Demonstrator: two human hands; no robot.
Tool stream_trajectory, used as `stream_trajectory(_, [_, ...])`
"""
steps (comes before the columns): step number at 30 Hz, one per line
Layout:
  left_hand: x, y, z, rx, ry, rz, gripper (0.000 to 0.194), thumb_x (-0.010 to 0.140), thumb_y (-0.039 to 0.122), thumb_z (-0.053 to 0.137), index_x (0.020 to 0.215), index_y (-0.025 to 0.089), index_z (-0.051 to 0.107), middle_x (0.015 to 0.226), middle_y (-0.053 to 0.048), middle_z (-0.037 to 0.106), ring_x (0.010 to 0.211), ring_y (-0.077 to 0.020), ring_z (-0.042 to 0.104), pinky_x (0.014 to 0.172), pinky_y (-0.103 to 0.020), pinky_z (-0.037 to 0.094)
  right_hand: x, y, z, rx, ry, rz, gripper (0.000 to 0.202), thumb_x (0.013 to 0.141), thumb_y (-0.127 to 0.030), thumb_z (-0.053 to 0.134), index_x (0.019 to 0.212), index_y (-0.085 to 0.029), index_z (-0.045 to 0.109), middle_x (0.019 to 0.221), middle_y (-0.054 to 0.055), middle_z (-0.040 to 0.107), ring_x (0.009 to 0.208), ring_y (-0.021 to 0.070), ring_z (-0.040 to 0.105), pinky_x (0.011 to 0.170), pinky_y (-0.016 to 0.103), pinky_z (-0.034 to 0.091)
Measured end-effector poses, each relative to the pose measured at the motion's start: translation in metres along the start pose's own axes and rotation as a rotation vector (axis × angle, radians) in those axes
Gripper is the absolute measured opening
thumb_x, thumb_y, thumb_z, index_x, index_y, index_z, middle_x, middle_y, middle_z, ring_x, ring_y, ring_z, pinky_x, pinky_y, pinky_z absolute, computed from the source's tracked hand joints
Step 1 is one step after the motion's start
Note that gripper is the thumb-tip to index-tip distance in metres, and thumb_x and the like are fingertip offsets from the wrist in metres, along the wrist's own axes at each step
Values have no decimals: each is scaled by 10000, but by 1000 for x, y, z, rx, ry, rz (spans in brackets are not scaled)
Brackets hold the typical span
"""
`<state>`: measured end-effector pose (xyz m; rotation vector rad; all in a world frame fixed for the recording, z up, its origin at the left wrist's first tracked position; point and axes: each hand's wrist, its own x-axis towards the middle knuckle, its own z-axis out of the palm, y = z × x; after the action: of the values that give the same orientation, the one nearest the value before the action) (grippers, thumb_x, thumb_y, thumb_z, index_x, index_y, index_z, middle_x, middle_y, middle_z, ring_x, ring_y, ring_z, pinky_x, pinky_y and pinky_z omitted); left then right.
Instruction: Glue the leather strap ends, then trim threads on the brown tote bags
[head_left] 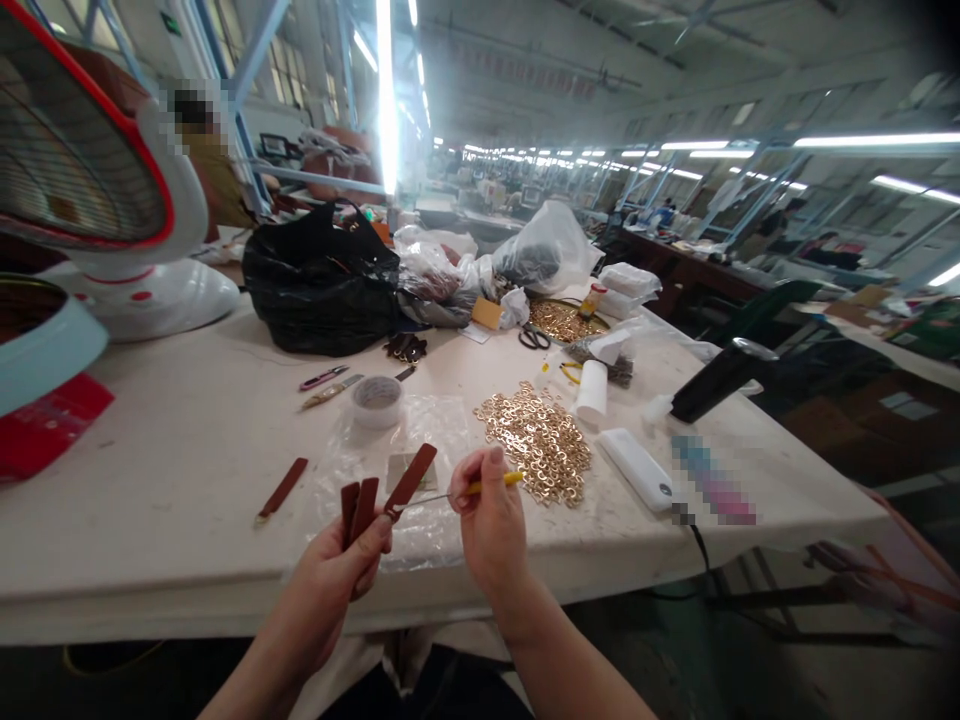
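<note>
So, mid-job here, I'd say. The left hand (341, 560) is pinched tight around a few brown strips (411, 477), fanned out over the table's near edge. The right hand (491, 510) has its fingers wrapped round a yellow-handled tool (495, 484), its thin metal tip right at the near end of one strip. Can't tell if it's pushed in or just resting there.

As for progress, one loose strip (283, 490) lies off to the left with a metal bit at its near end, so that one looks done to me. The strips in hand look like the unfinished lot, and there's a big heap of gold metal pieces (536, 445) on the right, so plenty left.

Containers: the round tray (574, 342) on the far side holds more gold pieces. The pale blue tub (56, 350) at far left has something brown inside. The black bag (315, 290) hides its contents, and the clear bag (570, 235) right of it holds something dark.
</note>
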<state>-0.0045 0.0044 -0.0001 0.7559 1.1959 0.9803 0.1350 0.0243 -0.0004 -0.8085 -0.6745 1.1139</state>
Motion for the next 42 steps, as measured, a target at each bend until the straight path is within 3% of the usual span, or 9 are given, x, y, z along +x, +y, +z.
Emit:
stream_trajectory(9, [-3, -2, 1, -43, 86, 42, 334, 586, 372, 728, 702, 141, 517, 540, 68, 459, 404, -12, 294, 387, -152, 201, 0, -8, -5, -16, 85, -104, 417, 834, -563, 459, 622, -203, 467, 530, -35, 453, 464, 94, 367, 453, 235, 296])
stream_trajectory(14, [-2, -3, 3, -81, 113, 32, 315, 576, 341, 706, 748, 145, 530, 492, 93, 400, 393, -14, 284, 386, -148, 194, -16, -9, -22, -337, 82, -255, 337, 909, -447, 399, 700, -210, 516, 616, -17, 500, 597, 124, 472, 606, 261, 391])
stream_trajectory(18, [-3, -4, 7, -57, 159, 1, 368, 510, 331, 720, 766, 156, 522, 494, 92, 407, 402, -26, 294, 398, -153, 202, -26, 9, -24, -453, -196, -85, 256, 890, -429, 445, 939, -196, 537, 734, 3, 544, 667, 130, 509, 623, 254, 409])
stream_trajectory(22, [-7, -3, 11, 53, 208, 33, 371, 506, 357, 720, 765, 163, 539, 496, 90, 396, 439, -49, 322, 436, -168, 236, -24, 21, -17, -442, -443, 111, 294, 879, -447, 440, 843, -176, 548, 653, -17, 500, 581, 106, 459, 545, 230, 376])
stream_trajectory(28, [-12, 0, 17, 66, 190, 56, 410, 543, 370, 717, 865, 160, 578, 564, 66, 474, 461, -63, 356, 447, -188, 237, -22, 24, -15, -328, -396, 202, 310, 846, -473, 463, 735, -184, 482, 549, -60, 416, 476, 78, 365, 477, 214, 317])
stream_trajectory(31, [-12, -1, 17, 92, 176, 73, 340, 556, 359, 711, 794, 162, 568, 540, 74, 468, 443, -59, 350, 434, -185, 233, -24, 22, -16, -300, -420, 261, 277, 826, -447, 487, 755, -180, 504, 554, -58, 426, 466, 73, 345, 454, 206, 294])
stream_trajectory(33, [-12, -1, 17, 102, 184, 106, 311, 560, 355, 706, 763, 163, 571, 579, 48, 532, 490, -87, 437, 450, -191, 290, -24, 21, -15, -305, -431, 292, 223, 778, -394, 548, 773, -172, 538, 591, -44, 464, 499, 75, 366, 467, 199, 307])
stream_trajectory(38, [-10, 1, 10, 158, 118, 120, 387, 561, 348, 712, 902, 183, 635, 818, -37, 676, 803, -226, 609, 616, -250, 451, -22, 22, -11, -355, -451, 298, 110, 724, -254, 551, 759, -156, 587, 647, -27, 510, 556, 82, 402, 521, 202, 341])
stream_trajectory(42, [-8, 1, 1, 248, 23, 174, 310, 630, 345, 671, 893, 186, 635, 751, -23, 655, 831, -238, 605, 723, -287, 472, -24, 21, -6, -384, -464, 260, 94, 710, -211, 524, 732, -149, 591, 630, -27, 501, 535, 78, 382, 502, 201, 328])
